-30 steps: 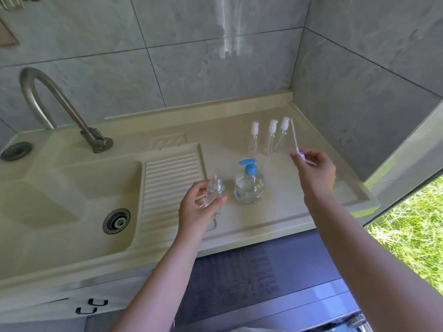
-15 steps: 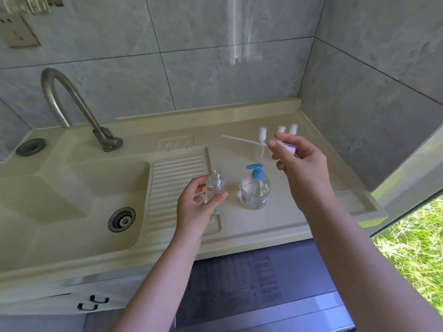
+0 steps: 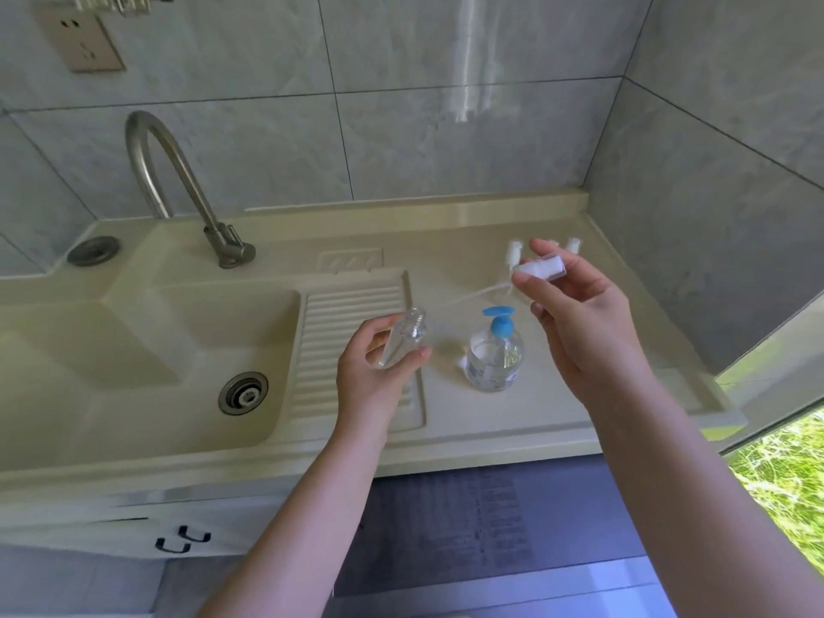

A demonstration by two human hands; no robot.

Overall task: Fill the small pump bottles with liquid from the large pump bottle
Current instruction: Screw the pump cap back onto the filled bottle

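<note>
Fingers of my left hand point(image 3: 370, 376) curled round the uncapped small bottle point(image 3: 403, 339) at nine o'clock of the large pump bottle point(image 3: 494, 356), its label unreadable. My right hand point(image 3: 575, 314) pinched the pump head point(image 3: 541, 267), half-hiding small bottles point(image 3: 513, 252) at twelve o'clock.

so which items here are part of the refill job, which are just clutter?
Job:
- clear uncapped small bottle, left hand
- white pump head with dip tube, right hand
- blue-topped large pump bottle
- white-capped small bottles behind

Clutter:
- steel tap
- sink drain
- wall socket
</note>
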